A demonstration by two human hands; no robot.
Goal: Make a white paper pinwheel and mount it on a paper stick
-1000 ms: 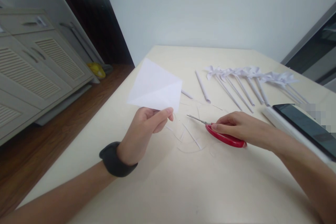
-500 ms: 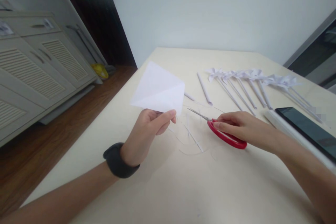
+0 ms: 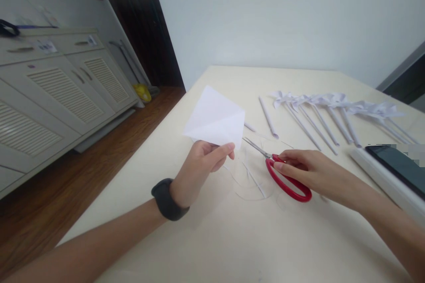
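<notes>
My left hand [image 3: 199,168] pinches the bottom edge of a folded white paper sheet [image 3: 217,117] and holds it up above the cream table [image 3: 232,239]. A dark band sits on that wrist. My right hand [image 3: 310,172] grips the red handles of a pair of scissors [image 3: 282,174] that lie low over the table. The metal blades are closed and point left towards the paper's lower corner. Thin paper offcuts [image 3: 250,181] lie on the table between my hands.
Several white paper pinwheels on rolled sticks [image 3: 318,110] lie in a row at the back right. A loose rolled paper stick [image 3: 268,117] lies beside them. A dark phone [image 3: 398,166] rests on a white box at the right edge. Cabinets [image 3: 56,93] stand left of the table.
The view has swung to the left, so everything sits further right in the picture. The scissors' blade tips have come closer to the paper's lower corner. Both grips are unchanged.
</notes>
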